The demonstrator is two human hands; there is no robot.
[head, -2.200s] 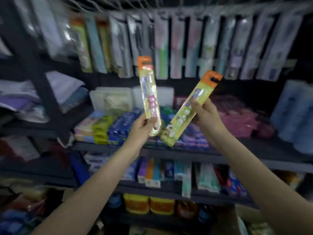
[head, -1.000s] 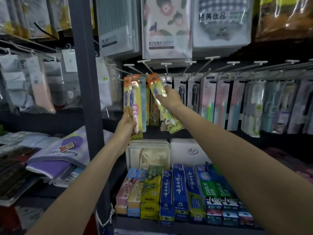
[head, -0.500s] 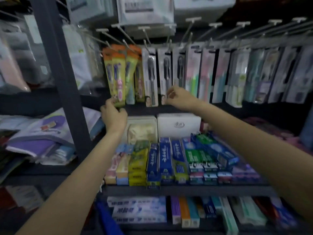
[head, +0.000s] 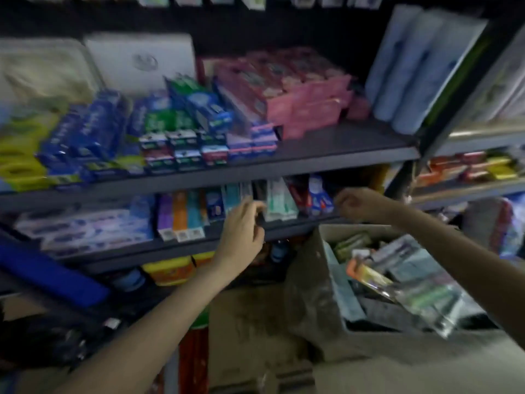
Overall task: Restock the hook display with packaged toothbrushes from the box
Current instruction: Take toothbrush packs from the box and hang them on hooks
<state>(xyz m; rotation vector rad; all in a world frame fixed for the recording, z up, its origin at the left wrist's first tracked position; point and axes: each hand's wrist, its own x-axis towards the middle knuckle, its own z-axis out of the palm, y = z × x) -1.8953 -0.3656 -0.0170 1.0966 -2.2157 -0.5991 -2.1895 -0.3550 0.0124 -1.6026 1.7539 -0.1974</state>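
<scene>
The cardboard box (head: 321, 282) stands at the lower right, open at the top, with several packaged toothbrushes inside. An orange-topped yellow toothbrush pack (head: 369, 275) lies uppermost among clear packs. My left hand (head: 243, 226) hovers in front of the lower shelf, fingers loosely curled, holding nothing. My right hand (head: 358, 204) hangs above the box's far edge, fingers loosely curled and empty. Only the bottom edges of the hanging packs (head: 255, 1) on the hook display show along the top of the frame. The picture is blurred by motion.
An upper shelf (head: 326, 163) carries blue, green and pink toothpaste boxes and tall blue rolls at the right. The shelf below (head: 142, 248) holds more toothpaste boxes. Yellow tubs sit underneath. A dark upright post (head: 466, 86) stands at the right.
Both toothbrush packs were hung on the hooks and let go. My view dropped from the hook row to the shelves and box, and both empty hands came down with it.
</scene>
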